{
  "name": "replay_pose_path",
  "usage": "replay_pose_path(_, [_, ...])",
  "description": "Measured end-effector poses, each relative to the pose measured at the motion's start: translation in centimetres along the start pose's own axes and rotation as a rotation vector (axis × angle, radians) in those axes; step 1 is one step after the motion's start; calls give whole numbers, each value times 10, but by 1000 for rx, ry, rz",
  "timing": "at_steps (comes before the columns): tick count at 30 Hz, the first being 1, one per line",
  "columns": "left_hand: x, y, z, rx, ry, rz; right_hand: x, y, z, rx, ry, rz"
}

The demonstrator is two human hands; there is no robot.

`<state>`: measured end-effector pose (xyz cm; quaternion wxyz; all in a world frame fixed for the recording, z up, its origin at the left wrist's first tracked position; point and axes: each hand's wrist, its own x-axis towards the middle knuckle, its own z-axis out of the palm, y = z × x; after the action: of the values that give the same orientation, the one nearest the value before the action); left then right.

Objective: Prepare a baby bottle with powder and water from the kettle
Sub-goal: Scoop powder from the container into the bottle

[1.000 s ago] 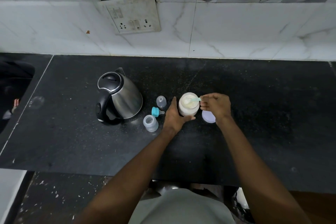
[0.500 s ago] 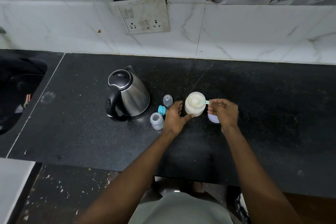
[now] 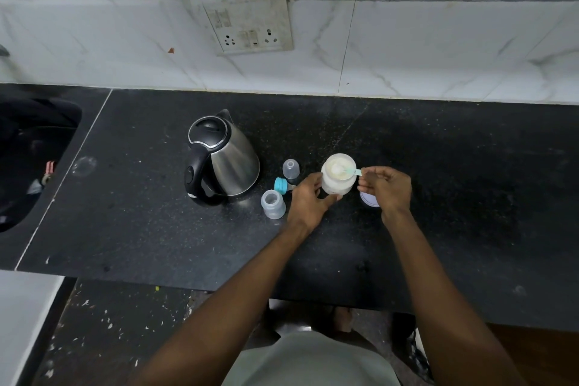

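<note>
Now both forearms reach forward over the black desk [image 3: 438,166]. The left hand [image 3: 308,200] wraps its fingers [image 3: 316,180] and thumb around the side of the open powder jar [image 3: 336,185], steadying it upright. The right hand [image 3: 387,186] is raised beside the jar's right rim, its fingers [image 3: 365,177] pinching the handle of a small turquoise scoop [image 3: 351,170] whose bowl lies in the white powder at the jar's mouth. Under that hand sits the jar's pale lid [image 3: 368,199], partly hidden. Left of the jar stand the open baby bottle [image 3: 273,204], its blue collar with teat [image 3: 282,185] and a clear cap [image 3: 290,168]. The steel kettle [image 3: 224,157] stands further left, lid closed.
</note>
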<state>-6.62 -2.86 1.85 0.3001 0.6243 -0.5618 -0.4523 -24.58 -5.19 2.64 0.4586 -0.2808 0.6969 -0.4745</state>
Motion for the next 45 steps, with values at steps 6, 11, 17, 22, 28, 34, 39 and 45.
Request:
replay_pose_path(6, [-2,-1,-6,0,46,-13,-1,0,-1,150,-10,110])
replay_pose_path(11, [-4,2,-18,-59,155,-27,-9,-16,4,221,-35,102])
replay_pose_path(17, [-5,-8,-51,-73,321,28,-19,-33,24,254,-100,55])
replay_pose_path(22, [-10,-18,-75,-84,375,37,-29,-42,47,263,-159,34])
replay_pose_path(28, [-20,-38,-93,-39,384,33,-42,-39,77,218,-228,74])
replay_pose_path(34, [-36,-66,-100,-35,324,-45,-59,-29,97,190,-323,138])
replay_pose_path(39, [-40,-88,-93,-95,232,-119,-69,-16,101,176,-336,179])
replay_pose_path(45, [-30,-97,-82,-95,192,-86,-75,-9,95,165,-342,212])
